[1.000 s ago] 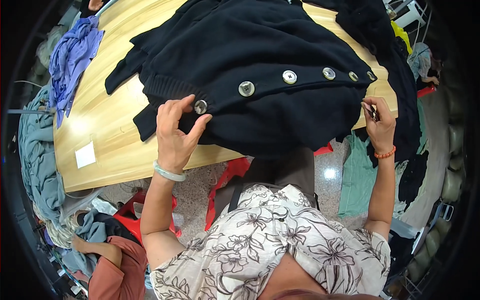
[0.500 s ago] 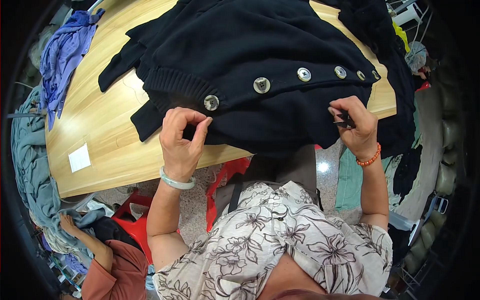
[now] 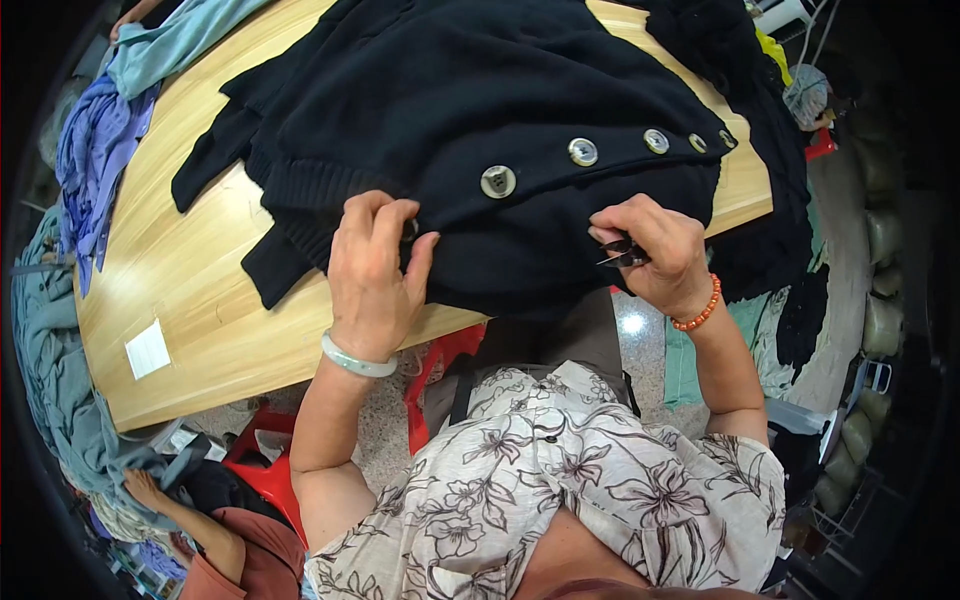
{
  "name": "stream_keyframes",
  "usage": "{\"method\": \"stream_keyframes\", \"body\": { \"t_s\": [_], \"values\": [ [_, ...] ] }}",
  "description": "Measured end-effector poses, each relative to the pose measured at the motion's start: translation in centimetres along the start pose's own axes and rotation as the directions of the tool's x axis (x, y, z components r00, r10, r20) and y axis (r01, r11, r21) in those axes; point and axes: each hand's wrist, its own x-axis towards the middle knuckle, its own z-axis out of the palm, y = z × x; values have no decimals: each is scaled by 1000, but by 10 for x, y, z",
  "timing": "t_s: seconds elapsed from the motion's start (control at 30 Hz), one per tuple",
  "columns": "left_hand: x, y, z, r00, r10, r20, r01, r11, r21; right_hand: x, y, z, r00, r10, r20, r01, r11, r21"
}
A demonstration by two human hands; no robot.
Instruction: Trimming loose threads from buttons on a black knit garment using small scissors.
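A black knitted cardigan (image 3: 470, 90) lies spread on the wooden table, with a row of large pale-rimmed buttons along its front band. My left hand (image 3: 375, 265) is at the ribbed hem end, thumb and fingers closed around the lowest button (image 3: 409, 230), which they mostly cover. The adjacent button (image 3: 498, 182) shows fully, to the right of that hand. Over the cardigan's near part, my right hand (image 3: 655, 255) grips small black thread snips (image 3: 624, 256), their tips pointing left.
Purple cloth (image 3: 95, 160) and a light teal garment (image 3: 185, 45) lie at the table's far left. A white paper (image 3: 148, 349) rests on the wooden table (image 3: 210, 350). At lower left a co-worker's hand (image 3: 145, 488) touches grey-green cloth (image 3: 60, 370). Red stools (image 3: 265, 465) stand below.
My left hand has moved from just below the lowest button onto it. The right hand has come left with the snips. A light teal garment and another person's hand have appeared at far left.
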Motion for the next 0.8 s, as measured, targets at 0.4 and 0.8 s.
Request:
{"method": "stream_keyframes", "body": {
  "t_s": [0.4, 0.8],
  "values": [
    [-6, -1, -1, 986, 104, -131, -102, 995, 23, -11, 1, 7, 1000, 7, 13, -8, 999, 49],
    [-19, 9, 19, 930, -62, -362, 91, 994, 61, -17, 0, 7, 999, -10, -37, 14, 995, 103]
  ]
}}
